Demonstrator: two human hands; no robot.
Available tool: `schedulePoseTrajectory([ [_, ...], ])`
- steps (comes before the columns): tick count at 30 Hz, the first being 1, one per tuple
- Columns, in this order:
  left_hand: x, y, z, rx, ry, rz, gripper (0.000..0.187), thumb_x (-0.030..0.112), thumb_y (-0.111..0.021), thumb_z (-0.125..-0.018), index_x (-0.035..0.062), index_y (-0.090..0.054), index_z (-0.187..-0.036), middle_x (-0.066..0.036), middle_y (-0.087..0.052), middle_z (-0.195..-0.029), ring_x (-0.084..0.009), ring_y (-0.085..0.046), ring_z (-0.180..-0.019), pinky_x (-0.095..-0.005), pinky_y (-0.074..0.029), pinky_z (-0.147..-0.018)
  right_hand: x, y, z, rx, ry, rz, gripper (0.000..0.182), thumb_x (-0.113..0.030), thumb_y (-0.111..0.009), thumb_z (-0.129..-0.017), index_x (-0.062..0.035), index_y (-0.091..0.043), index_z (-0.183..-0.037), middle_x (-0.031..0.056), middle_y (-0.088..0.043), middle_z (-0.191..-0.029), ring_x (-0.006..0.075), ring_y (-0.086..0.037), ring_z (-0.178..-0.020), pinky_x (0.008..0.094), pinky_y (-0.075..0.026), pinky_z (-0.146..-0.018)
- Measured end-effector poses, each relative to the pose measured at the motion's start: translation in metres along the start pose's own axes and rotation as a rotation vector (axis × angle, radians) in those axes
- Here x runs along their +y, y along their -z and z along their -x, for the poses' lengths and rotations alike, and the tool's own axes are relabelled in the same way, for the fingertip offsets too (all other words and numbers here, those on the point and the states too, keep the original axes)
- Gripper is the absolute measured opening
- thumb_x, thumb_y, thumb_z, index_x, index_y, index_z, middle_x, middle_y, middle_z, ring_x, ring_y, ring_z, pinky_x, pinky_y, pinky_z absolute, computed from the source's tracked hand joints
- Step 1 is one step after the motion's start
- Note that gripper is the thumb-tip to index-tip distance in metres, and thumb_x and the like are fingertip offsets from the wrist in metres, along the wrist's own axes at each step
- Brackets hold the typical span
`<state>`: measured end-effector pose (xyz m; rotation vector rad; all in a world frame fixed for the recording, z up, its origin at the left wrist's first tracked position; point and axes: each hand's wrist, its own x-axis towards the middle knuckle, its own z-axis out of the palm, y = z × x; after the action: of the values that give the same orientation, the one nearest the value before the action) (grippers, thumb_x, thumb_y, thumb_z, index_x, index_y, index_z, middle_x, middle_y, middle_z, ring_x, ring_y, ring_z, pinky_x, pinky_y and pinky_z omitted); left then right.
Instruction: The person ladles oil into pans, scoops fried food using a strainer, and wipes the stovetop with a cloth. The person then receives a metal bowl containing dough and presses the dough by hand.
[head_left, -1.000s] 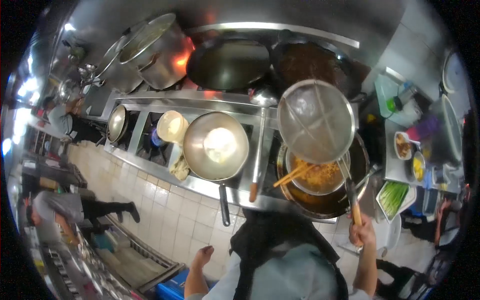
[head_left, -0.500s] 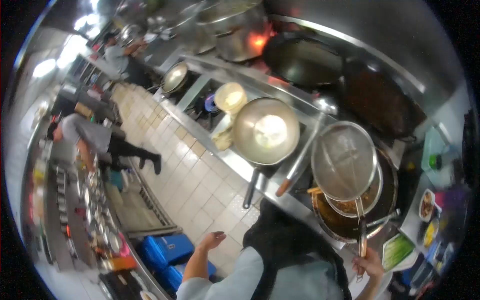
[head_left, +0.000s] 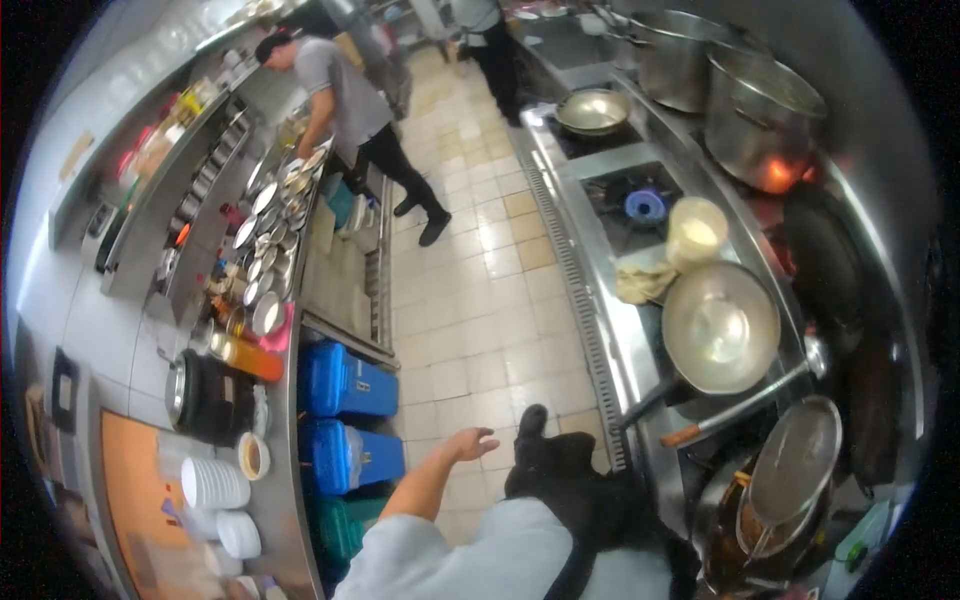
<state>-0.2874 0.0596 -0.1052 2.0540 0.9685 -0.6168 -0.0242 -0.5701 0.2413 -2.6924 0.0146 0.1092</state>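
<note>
My left hand (head_left: 470, 443) hangs over the tiled floor, away from the counters. Its fingers are loosely stretched out with nothing in them. My right hand is out of view. At the lower right, a round mesh strainer (head_left: 797, 462) sits tilted above a dark wok (head_left: 715, 530), its handle pointing toward my body. A second strainer (head_left: 750, 530) shows partly beneath it. Beside these, a ladle (head_left: 735, 405) with a wooden handle end lies across the stove. A steel pan (head_left: 715, 335) with a black handle rests on the range, just past the ladle.
A white tub (head_left: 697, 230) and a cloth (head_left: 645, 283) stand near the lit burner (head_left: 645, 206). Large stockpots (head_left: 755, 115) are behind. Left are blue bins (head_left: 350, 380), stacked white bowls (head_left: 215, 485) and a counter where a co-worker (head_left: 345, 95) leans. Another person (head_left: 488, 50) stands farther back.
My view has swung left, so the stove has shifted right and the left counter shows more. My right hand, earlier around the mesh strainer's handle, has left the view. My left hand remains empty.
</note>
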Motion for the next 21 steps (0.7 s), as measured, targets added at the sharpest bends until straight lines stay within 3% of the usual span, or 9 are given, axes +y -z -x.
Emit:
schedulePoseTrajectory([
  [1, -0.01, 0.009, 0.0, 0.016, 0.001, 0.003, 0.064, 0.052, -0.057, -0.087, 0.0056, -0.055, -0.131, -0.02, -0.058, -0.128, -0.0347, -0.053, -0.12, -0.041, -0.041, -0.103, -0.035, -0.002, -0.002, -0.005, 0.019, 0.001, 0.021, -0.017, -0.056, -0.092, 0.001, -0.067, -0.087, 0.0115, -0.065, -0.077, 0.022, -0.059, -0.071, 0.0361, -0.047, -0.069],
  [4, -0.057, 0.025, -0.01, 0.027, 0.033, 0.011, 0.064, 0.052, -0.057, -0.087, 0.0048, -0.054, -0.131, -0.021, -0.058, -0.128, -0.0352, -0.053, -0.12, -0.0409, -0.041, -0.103, -0.147, -0.019, -0.012, 0.295, 0.066, -0.073, 0.027, -0.02, -0.056, -0.094, 0.0015, -0.063, -0.077, 0.0075, -0.065, -0.064, 0.0168, -0.056, -0.056, 0.0328, -0.045, -0.056],
  [7, -0.104, 0.048, -0.012, 0.033, 0.088, 0.084, 0.063, 0.05, -0.056, -0.088, 0.0037, -0.054, -0.131, -0.021, -0.058, -0.128, -0.035, -0.053, -0.12, -0.0406, -0.041, -0.103, -0.215, -0.059, -0.014, 0.066, 0.043, -0.068, 0.033, -0.026, -0.051, -0.098, -0.0007, -0.062, -0.117, 0.0161, -0.065, -0.112, 0.0291, -0.06, -0.102, 0.0357, -0.047, -0.089],
  [8, -0.12, 0.055, -0.015, 0.037, 0.094, 0.095, 0.063, 0.05, -0.056, -0.088, 0.0037, -0.054, -0.131, -0.021, -0.058, -0.128, -0.035, -0.053, -0.12, -0.0406, -0.041, -0.103, -0.247, -0.075, -0.013, 0.015, 0.018, -0.154, 0.032, -0.023, -0.053, -0.097, 0.0006, -0.063, -0.116, 0.0175, -0.065, -0.113, 0.0298, -0.061, -0.102, 0.0369, -0.047, -0.089],
  [10, -0.149, 0.07, -0.022, 0.032, 0.157, 0.083, 0.062, 0.047, -0.057, -0.088, 0.0022, -0.055, -0.13, -0.021, -0.057, -0.128, -0.0351, -0.053, -0.121, -0.0402, -0.041, -0.103, -0.265, -0.124, -0.02, 0.04, 0.402, -0.159, 0.03, -0.021, -0.055, -0.096, -0.0006, -0.063, -0.117, 0.0192, -0.065, -0.111, 0.0303, -0.061, -0.101, 0.0372, -0.048, -0.088],
  [12, -0.163, 0.088, -0.019, 0.039, 0.199, 0.108, 0.061, 0.046, -0.057, -0.087, 0.0017, -0.055, -0.129, -0.021, -0.057, -0.128, -0.0352, -0.053, -0.121, -0.04, -0.041, -0.103, -0.33, -0.158, -0.015, -0.029, 0.468, -0.223, 0.028, -0.019, -0.056, -0.096, -0.0017, -0.064, -0.116, 0.015, -0.067, -0.094, 0.0234, -0.062, -0.084, 0.0334, -0.051, -0.076],
  [14, -0.175, 0.104, -0.018, 0.045, 0.238, 0.123, 0.061, 0.045, -0.058, -0.087, 0.0012, -0.055, -0.129, -0.021, -0.057, -0.127, -0.0352, -0.053, -0.121, -0.0398, -0.041, -0.103, -0.36, -0.181, -0.014, -0.297, 0.088, -0.42, 0.027, -0.019, -0.055, -0.097, -0.0016, -0.064, -0.116, 0.0076, -0.064, -0.078, 0.0137, -0.057, -0.067, 0.027, -0.049, -0.061],
  [15, -0.181, 0.109, -0.021, 0.037, 0.204, 0.08, 0.06, 0.044, -0.058, -0.087, 0.001, -0.055, -0.129, -0.021, -0.057, -0.127, -0.0353, -0.053, -0.121, -0.0397, -0.041, -0.103, -0.368, -0.195, -0.013, -0.266, 0.165, -0.441, 0.028, -0.019, -0.055, -0.097, -0.0014, -0.064, -0.116, 0.002, -0.059, -0.07, 0.0078, -0.051, -0.058, 0.0226, -0.044, -0.052],
  [21, -0.173, 0.15, -0.031, 0.01, 0.181, 0.109, 0.059, 0.043, -0.057, -0.088, 0.0006, -0.055, -0.129, -0.021, -0.057, -0.128, -0.035, -0.053, -0.121, -0.0396, -0.04, -0.104, -0.36, -0.25, -0.038, -0.268, 0.22, -0.527, 0.025, -0.015, -0.057, -0.096, -0.0023, -0.063, -0.116, 0.0035, -0.062, -0.075, 0.0101, -0.055, -0.063, 0.023, -0.048, -0.058],
])
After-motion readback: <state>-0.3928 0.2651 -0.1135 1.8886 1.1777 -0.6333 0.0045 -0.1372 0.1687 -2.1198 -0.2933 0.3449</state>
